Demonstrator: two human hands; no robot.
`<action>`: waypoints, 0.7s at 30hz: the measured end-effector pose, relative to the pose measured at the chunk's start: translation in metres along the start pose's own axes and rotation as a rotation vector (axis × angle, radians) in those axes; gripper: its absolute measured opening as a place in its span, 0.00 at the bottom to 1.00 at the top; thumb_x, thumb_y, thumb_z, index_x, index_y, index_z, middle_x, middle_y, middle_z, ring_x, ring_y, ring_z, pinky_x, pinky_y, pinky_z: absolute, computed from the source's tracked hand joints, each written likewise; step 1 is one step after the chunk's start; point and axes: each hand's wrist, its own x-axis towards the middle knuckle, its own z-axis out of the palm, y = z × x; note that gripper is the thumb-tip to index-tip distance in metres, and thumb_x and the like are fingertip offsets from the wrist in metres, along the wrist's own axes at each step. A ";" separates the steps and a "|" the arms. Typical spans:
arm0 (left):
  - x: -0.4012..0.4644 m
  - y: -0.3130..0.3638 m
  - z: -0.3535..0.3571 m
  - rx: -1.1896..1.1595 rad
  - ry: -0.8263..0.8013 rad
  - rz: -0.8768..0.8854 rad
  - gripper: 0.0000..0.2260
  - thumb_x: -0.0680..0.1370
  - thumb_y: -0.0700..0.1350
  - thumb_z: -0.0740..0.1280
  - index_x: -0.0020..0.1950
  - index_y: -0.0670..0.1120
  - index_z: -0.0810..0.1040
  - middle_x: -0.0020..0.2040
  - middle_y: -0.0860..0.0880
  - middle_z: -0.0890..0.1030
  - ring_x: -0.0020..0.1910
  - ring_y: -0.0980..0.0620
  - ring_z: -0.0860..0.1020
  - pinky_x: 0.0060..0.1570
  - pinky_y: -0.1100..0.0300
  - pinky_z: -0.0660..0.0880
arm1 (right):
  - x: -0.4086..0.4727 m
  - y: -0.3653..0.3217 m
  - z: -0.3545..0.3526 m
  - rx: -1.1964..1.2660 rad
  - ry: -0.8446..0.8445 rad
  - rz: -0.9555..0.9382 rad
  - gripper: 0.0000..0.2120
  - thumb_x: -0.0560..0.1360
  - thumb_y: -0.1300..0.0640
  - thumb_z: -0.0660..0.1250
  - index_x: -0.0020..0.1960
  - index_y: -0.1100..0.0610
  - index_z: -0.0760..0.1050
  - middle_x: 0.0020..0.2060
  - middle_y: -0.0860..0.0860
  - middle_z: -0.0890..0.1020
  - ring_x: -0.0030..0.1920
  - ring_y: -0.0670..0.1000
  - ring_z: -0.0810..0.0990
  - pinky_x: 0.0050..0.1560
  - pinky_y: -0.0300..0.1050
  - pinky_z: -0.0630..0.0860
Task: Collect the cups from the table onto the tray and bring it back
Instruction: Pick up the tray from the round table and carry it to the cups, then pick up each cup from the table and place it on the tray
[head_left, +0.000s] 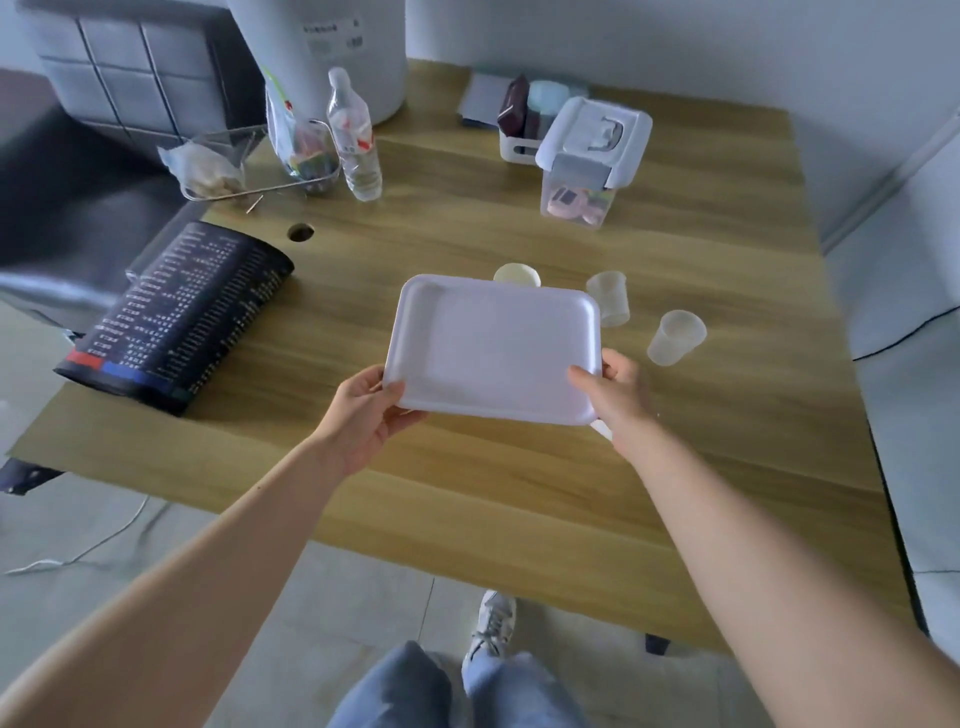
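Observation:
I hold an empty white tray (493, 345) above the middle of the wooden table (519, 493). My left hand (358, 415) grips its near left corner and my right hand (618, 397) grips its near right corner. Three cups stand on the table beyond and to the right of the tray. A cream cup (517, 275) peeks over the tray's far edge, mostly hidden. A clear plastic cup (609, 299) stands just right of the tray's far corner. Another clear cup (675, 338) stands further right.
A black printed sheet (176, 312) lies at the table's left edge. At the back stand a water bottle (353, 137), a clear tray with snack bags (249, 161) and a lidded plastic box (587, 161). A white wall or cabinet (909, 312) borders the right side.

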 end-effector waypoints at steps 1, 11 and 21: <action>0.004 0.003 0.002 -0.007 0.006 0.010 0.10 0.81 0.33 0.59 0.60 0.36 0.74 0.51 0.42 0.80 0.48 0.47 0.81 0.45 0.56 0.82 | 0.008 -0.005 0.001 -0.008 -0.008 0.002 0.09 0.66 0.54 0.69 0.39 0.59 0.73 0.33 0.50 0.73 0.35 0.53 0.71 0.36 0.46 0.67; 0.067 0.040 -0.010 -0.053 0.073 0.054 0.09 0.81 0.37 0.60 0.58 0.38 0.77 0.53 0.42 0.82 0.50 0.47 0.83 0.47 0.56 0.81 | 0.078 -0.051 0.042 -0.033 -0.053 -0.022 0.16 0.74 0.55 0.66 0.34 0.56 0.62 0.29 0.48 0.62 0.31 0.50 0.61 0.32 0.44 0.57; 0.150 0.083 -0.035 -0.082 0.088 0.050 0.08 0.81 0.37 0.60 0.57 0.40 0.77 0.53 0.44 0.82 0.49 0.48 0.83 0.49 0.56 0.81 | 0.118 -0.059 0.088 0.142 0.056 0.180 0.15 0.80 0.48 0.61 0.53 0.58 0.78 0.42 0.52 0.85 0.36 0.51 0.85 0.33 0.45 0.80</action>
